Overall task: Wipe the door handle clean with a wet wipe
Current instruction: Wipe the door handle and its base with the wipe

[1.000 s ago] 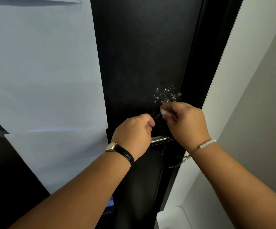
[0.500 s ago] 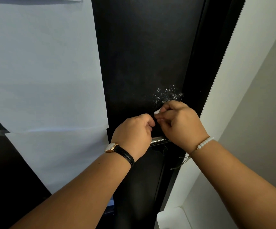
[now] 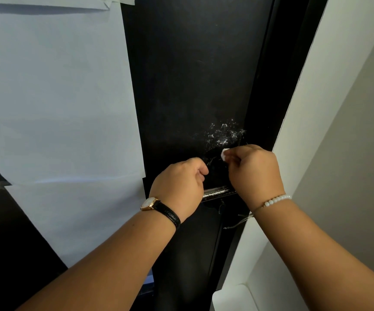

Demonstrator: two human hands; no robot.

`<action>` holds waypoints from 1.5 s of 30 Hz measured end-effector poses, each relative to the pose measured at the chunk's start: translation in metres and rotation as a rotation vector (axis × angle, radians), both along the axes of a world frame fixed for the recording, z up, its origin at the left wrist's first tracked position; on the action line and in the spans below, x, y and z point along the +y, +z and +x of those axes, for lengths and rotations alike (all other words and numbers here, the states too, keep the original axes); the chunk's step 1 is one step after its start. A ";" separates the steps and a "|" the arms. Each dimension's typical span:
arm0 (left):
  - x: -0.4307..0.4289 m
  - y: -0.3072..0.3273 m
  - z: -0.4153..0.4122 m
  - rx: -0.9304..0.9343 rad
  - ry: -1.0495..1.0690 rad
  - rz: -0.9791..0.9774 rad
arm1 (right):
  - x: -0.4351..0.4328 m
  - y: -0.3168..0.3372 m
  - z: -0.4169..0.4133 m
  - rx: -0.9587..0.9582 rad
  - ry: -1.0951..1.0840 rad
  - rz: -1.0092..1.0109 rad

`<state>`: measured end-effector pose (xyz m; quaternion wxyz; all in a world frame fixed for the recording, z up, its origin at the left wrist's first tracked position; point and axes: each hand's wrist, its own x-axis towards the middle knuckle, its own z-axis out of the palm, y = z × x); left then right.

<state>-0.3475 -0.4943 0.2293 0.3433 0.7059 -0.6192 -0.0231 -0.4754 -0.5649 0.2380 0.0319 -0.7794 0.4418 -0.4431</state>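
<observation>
A silver door handle (image 3: 218, 192) sticks out of the black door (image 3: 188, 75), and only its short middle stretch shows between my hands. My left hand (image 3: 179, 187), with a black-strapped watch on the wrist, is closed in a fist over the handle's left end. My right hand (image 3: 254, 170), with a bead bracelet, pinches a small white wet wipe (image 3: 224, 153) against the dark door surface just above the handle. Most of the wipe is hidden inside my fingers.
White scratchy marks (image 3: 223, 133) spot the door above my right hand. Large pale paper sheets (image 3: 54, 97) are taped over the door's left part. A black door frame (image 3: 278, 86) and a white wall (image 3: 329, 108) run along the right.
My right hand slid the wipe left toward my left hand, then back right to about where it began. My left hand stayed in place.
</observation>
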 end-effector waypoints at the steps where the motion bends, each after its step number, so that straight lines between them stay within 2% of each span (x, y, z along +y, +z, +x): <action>1: 0.000 0.000 0.000 -0.004 0.002 -0.003 | 0.000 0.000 -0.001 0.002 -0.013 0.012; 6: -0.001 -0.001 0.001 -0.011 0.007 -0.010 | 0.000 0.000 -0.004 0.003 -0.027 0.089; 17: -0.002 -0.003 0.002 0.000 0.006 -0.011 | 0.004 0.007 -0.011 0.145 -0.032 0.225; 21: -0.001 -0.003 0.003 0.008 0.002 -0.011 | 0.004 0.022 -0.021 0.303 0.000 0.264; 23: -0.001 -0.003 0.003 0.012 -0.002 -0.005 | 0.006 0.029 -0.025 0.304 -0.025 0.205; 27: -0.001 -0.002 0.002 -0.003 -0.006 -0.007 | 0.007 0.030 -0.019 0.081 -0.080 -0.107; 32: -0.001 -0.001 0.002 -0.012 -0.006 -0.008 | 0.004 0.012 0.006 0.015 0.056 -0.169; 35: -0.001 -0.001 0.002 -0.018 -0.001 -0.035 | 0.002 0.007 0.011 0.061 0.106 -0.188; 42: -0.001 -0.001 0.003 -0.014 0.003 -0.068 | 0.005 0.003 0.007 0.347 0.292 -0.301; 45: 0.000 0.001 0.002 -0.008 -0.001 -0.059 | 0.004 0.001 0.013 0.468 0.369 -0.228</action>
